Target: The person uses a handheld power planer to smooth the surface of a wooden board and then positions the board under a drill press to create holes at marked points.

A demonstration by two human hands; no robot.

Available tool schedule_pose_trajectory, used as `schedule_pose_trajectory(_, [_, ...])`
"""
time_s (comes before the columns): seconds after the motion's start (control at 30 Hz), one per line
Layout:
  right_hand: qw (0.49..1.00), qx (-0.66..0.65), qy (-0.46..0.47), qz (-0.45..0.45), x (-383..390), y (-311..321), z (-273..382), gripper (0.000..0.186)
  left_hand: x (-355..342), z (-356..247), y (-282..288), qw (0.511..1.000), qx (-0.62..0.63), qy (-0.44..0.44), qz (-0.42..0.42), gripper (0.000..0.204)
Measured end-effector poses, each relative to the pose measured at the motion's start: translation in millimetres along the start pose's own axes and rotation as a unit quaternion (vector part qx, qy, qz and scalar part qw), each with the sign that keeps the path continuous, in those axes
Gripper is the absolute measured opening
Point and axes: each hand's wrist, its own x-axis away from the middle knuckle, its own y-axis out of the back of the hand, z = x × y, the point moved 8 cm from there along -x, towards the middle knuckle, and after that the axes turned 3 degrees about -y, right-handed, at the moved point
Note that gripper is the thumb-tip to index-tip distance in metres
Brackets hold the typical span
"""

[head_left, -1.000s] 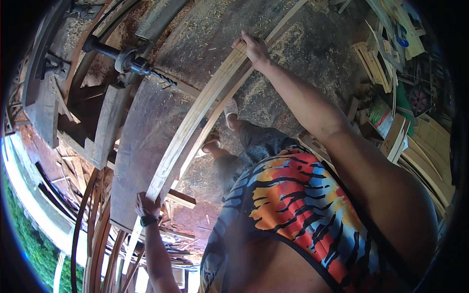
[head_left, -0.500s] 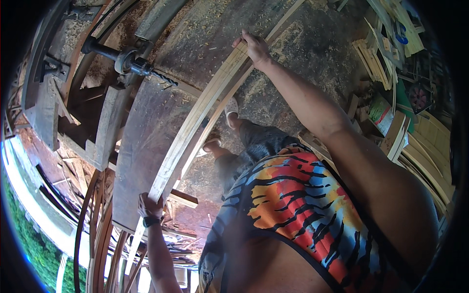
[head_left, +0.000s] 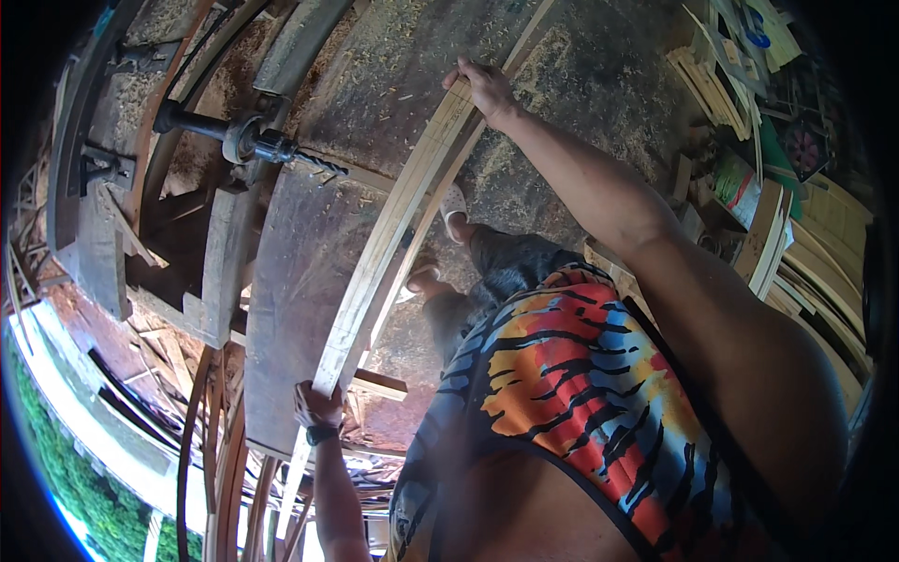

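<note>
A long, pale wooden board [head_left: 393, 220] runs slantwise across the middle, held at both ends. My right hand [head_left: 482, 92] is closed around its far end, thumb over the top edge. Toward the lower left, my left hand [head_left: 318, 405], with a dark watch on the wrist, grips the near end. A drill bit [head_left: 321, 163] in a metal chuck points toward the board from the left, apart from it. The chuck sits on a dark shaft in a worn wooden workbench frame [head_left: 225, 253].
Sawdust and chips cover the dark worktop [head_left: 304, 248] beside the board. Below my left hand, several long wooden strips [head_left: 229, 468] lean together. Stacked curved wood pieces [head_left: 824, 272] and offcuts [head_left: 707, 89] lie at the right. My slippered feet [head_left: 453, 201] show beyond the board.
The whole view has shifted a little, so drill, bench and my left hand appear farther right. Both hands keep their hold on the board.
</note>
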Motion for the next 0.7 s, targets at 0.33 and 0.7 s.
schedule_pose_trajectory(0.33, [0.978, 0.154, 0.008, -0.138, 6, 17, 8, 0.047, 0, 0, 0, 1.0, 0.02, -0.013, -0.002, 0.047])
schedule_pose_trajectory(0.7, [0.945, 0.263, -0.054, -0.188, 5, 24, 7, 0.047, -4, -6, 9, 0.999, 0.03, -0.022, -0.007, 0.047])
